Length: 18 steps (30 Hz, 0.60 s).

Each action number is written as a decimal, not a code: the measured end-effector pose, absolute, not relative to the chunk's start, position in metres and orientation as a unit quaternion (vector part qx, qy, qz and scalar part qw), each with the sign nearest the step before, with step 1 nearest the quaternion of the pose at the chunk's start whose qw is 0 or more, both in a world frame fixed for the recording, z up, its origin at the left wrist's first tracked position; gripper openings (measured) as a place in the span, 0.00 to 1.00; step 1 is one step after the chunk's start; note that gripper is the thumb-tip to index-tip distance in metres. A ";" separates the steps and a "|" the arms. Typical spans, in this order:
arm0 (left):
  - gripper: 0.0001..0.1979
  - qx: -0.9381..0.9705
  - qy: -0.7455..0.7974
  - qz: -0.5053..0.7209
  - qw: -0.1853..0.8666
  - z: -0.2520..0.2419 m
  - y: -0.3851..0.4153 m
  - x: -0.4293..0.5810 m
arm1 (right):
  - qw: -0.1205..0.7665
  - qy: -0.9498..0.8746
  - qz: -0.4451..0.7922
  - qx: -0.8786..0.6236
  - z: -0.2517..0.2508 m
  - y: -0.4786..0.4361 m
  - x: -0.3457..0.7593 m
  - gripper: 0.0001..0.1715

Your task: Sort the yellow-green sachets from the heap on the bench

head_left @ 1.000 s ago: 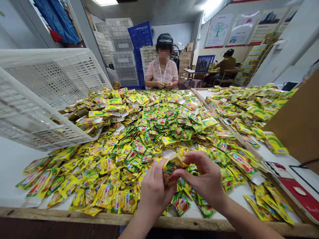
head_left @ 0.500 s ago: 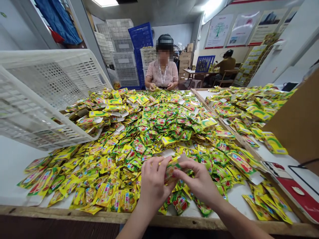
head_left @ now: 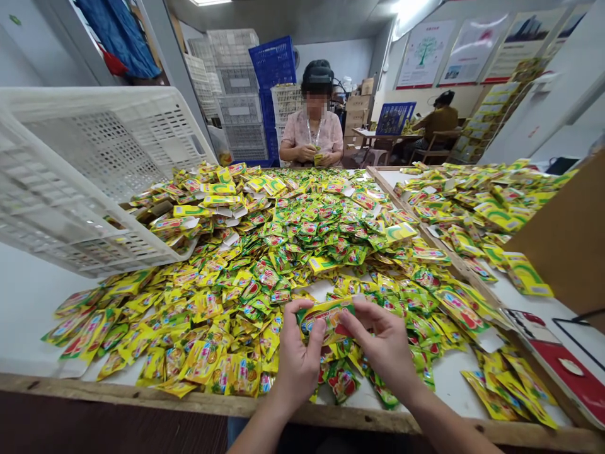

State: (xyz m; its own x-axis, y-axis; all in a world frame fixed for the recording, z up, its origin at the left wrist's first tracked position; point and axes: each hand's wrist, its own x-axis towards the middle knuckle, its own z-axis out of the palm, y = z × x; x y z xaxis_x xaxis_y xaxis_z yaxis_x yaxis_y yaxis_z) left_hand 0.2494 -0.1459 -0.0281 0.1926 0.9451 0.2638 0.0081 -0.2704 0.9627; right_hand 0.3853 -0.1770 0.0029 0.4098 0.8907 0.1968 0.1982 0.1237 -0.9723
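Note:
Between my two hands is a small yellow and green candy box (head_left: 326,317), its printed broad side turned up toward me. My left hand (head_left: 302,350) grips its left end, thumb on the front. My right hand (head_left: 385,340) pinches the right end, where a pale flap shows by the fingers. Beneath and around them lie heaps of small candy packets: green ones with a red fruit print (head_left: 343,380) just below the hands, and yellow ones with a pineapple print (head_left: 203,359) to the left.
A white plastic crate (head_left: 142,233) lies tipped at the left, with flat boxes spilling from it. A wooden divider (head_left: 439,246) runs along the right, beside a brown cardboard sheet (head_left: 562,233) and a red-and-white object (head_left: 562,362). A co-worker (head_left: 312,132) sits opposite, handling packets.
The box has been turned so its broad printed face shows, and my left hand has shifted from wrapping it to holding its left end. The co-worker's hands have come closer together.

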 end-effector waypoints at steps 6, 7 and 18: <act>0.15 0.629 0.376 0.488 0.474 -0.043 -0.150 0.251 | 0.504 -0.455 0.432 -0.594 -0.005 -0.187 0.404 0.31; 0.17 0.645 0.365 0.463 0.486 -0.046 -0.149 0.249 | 0.463 -0.454 0.478 -0.592 -0.003 -0.188 0.412 0.28; 0.18 0.575 0.419 0.566 0.416 -0.061 -0.135 0.243 | 0.680 -0.280 -0.123 -0.666 0.097 -0.142 0.563 0.34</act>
